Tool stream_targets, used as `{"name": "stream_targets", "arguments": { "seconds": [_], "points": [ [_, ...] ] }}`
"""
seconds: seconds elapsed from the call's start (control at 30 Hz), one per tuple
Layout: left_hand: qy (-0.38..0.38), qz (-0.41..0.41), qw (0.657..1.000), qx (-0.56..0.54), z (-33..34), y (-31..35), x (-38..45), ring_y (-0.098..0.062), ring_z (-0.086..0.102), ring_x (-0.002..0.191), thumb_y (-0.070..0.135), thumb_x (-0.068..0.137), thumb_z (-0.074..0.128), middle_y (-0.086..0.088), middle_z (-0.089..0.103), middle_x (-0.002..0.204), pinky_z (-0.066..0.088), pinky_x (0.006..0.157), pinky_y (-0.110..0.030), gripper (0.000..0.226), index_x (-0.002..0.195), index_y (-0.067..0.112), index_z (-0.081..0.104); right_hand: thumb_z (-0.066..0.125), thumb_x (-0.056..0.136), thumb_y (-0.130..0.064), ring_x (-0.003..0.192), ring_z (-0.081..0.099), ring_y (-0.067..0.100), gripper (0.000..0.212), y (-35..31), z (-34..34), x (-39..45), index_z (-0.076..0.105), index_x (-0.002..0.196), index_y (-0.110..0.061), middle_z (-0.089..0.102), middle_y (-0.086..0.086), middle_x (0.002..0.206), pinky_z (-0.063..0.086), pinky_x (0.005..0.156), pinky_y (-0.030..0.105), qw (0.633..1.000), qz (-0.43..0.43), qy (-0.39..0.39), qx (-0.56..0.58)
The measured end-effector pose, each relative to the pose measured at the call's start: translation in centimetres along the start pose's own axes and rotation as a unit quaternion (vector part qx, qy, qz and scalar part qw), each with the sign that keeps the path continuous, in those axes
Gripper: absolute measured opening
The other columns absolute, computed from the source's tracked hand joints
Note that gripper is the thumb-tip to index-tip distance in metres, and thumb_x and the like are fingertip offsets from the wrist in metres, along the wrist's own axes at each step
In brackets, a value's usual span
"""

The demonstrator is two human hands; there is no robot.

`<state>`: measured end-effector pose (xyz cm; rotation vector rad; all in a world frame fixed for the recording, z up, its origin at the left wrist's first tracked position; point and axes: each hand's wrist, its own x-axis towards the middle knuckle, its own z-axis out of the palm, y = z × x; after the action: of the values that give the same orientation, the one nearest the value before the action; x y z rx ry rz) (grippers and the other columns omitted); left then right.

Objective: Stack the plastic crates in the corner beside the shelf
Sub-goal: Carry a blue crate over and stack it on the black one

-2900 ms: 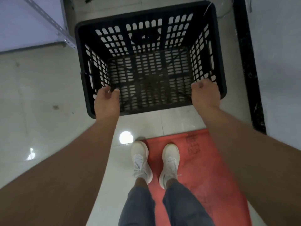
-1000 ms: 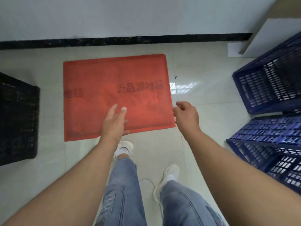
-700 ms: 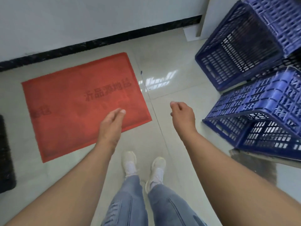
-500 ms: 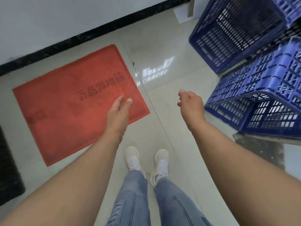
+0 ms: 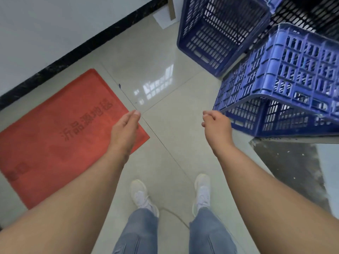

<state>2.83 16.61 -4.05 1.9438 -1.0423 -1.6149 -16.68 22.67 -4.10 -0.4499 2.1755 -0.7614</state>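
Note:
Several blue plastic crates lie jumbled at the right. A dark blue crate (image 5: 218, 35) rests on its side with its opening facing me. A lighter blue crate (image 5: 293, 74) leans tilted over another blue crate (image 5: 266, 121) on the floor. A black crate (image 5: 304, 17) shows behind them. My left hand (image 5: 124, 131) hangs over the corner of the red mat, fingers straight and together, holding nothing. My right hand (image 5: 217, 127) is loosely curled and empty, just left of the lower blue crate and apart from it.
A red floor mat (image 5: 64, 136) with dark characters lies at the left, along a white wall with a black baseboard (image 5: 82, 50). Glossy tiled floor (image 5: 165, 85) stretches ahead. A dark rough patch (image 5: 289, 162) marks the floor at the right. My feet (image 5: 170, 193) stand below.
I let go of the black crate, which stays behind at the left, and turned right. The blue crates have come closer into view; both empty hands moved toward them.

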Motion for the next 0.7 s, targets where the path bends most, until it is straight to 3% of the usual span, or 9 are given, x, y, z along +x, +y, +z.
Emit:
{"name": "stream_targets", "arguments": {
  "seconds": [0.1,0.27,0.43,0.57,0.7],
  "points": [
    [0.004,-0.014,1.000,-0.003,4.1,0.4,-0.6,-0.015,0.060,0.105,0.044,0.094,0.046,0.001,0.059,0.126,0.047,0.098,-0.043,0.033,0.118,0.026,0.056,0.044,0.091,-0.008,0.118,0.055,0.019,0.036,1.2,-4.1,1.9,0.062,0.122,-0.012,0.061,0.002,0.125,0.039,0.093,0.024,0.999,0.004,0.012,-0.032],
    [0.008,-0.026,0.999,-0.027,10.9,0.9,-2.1,-0.015,0.061,0.103,0.046,0.093,0.041,0.001,0.059,0.123,0.049,0.088,-0.037,0.037,0.119,0.022,0.055,0.050,0.090,-0.014,0.101,0.055,0.015,0.029,2.3,-12.3,5.3,0.063,0.116,-0.016,0.061,0.000,0.111,0.040,0.085,0.026,0.997,-0.034,0.025,-0.061],
    [-0.009,-0.018,0.999,-0.028,16.9,2.0,-3.4,-0.014,0.061,0.103,0.048,0.095,0.038,0.005,0.058,0.123,0.049,0.080,-0.030,0.038,0.121,0.025,0.054,0.053,0.091,-0.024,0.105,0.052,0.021,0.037,3.7,-19.0,9.4,0.056,0.128,-0.024,0.051,0.003,0.122,0.038,0.081,0.031,0.982,-0.077,0.056,-0.162],
    [-0.023,-0.012,0.999,-0.023,20.2,2.2,-4.0,-0.017,0.060,0.105,0.045,0.096,0.037,0.002,0.057,0.124,0.049,0.090,-0.037,0.036,0.122,0.025,0.052,0.055,0.091,-0.025,0.122,0.038,0.029,0.042,4.5,-22.0,12.4,0.051,0.132,-0.027,0.044,0.008,0.129,0.034,0.100,0.040,0.950,-0.066,0.081,-0.293],
    [-0.022,-0.013,1.000,-0.017,21.5,1.5,-3.7,-0.017,0.060,0.104,0.045,0.096,0.037,0.001,0.057,0.122,0.049,0.092,-0.039,0.033,0.117,0.025,0.051,0.054,0.090,-0.020,0.126,0.034,0.037,0.045,5.2,-23.0,14.7,0.047,0.134,-0.025,0.039,0.016,0.135,0.026,0.105,0.044,0.904,0.015,0.049,-0.425]
  ]
}}
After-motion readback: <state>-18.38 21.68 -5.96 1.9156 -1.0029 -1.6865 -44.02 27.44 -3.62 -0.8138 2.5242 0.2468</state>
